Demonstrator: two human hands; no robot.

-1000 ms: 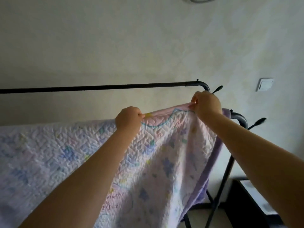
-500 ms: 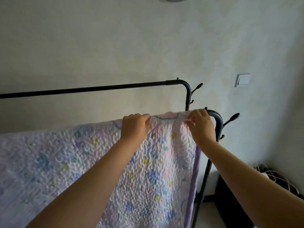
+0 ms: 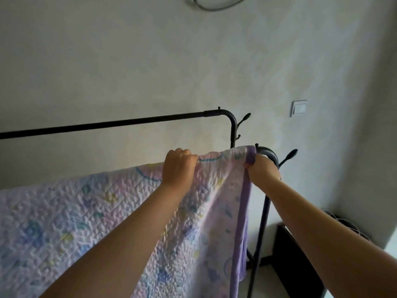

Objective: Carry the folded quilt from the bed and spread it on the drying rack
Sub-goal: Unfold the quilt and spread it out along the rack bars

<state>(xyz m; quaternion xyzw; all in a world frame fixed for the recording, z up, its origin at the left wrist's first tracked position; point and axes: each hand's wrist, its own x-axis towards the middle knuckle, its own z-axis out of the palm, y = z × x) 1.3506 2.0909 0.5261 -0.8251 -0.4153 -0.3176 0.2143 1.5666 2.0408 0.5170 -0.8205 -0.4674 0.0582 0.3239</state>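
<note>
Pastel floral quilt [image 3: 107, 211] draped over near rail of black metal drying rack [image 3: 267, 152]. Left hand [image 3: 178, 167] clenches its top fold. Right hand [image 3: 263, 168] pinches the purple border at right.

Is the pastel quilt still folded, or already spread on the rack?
Spread: the pastel quilted blanket hangs flat over the black rack's near bar, both hands gripping its top edge. Its far side is hidden.

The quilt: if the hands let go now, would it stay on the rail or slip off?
The quilt looks floppy, draping in folds over the rail. Probably it stays, since much cloth hangs on the near side, though the far side is hidden.
</note>
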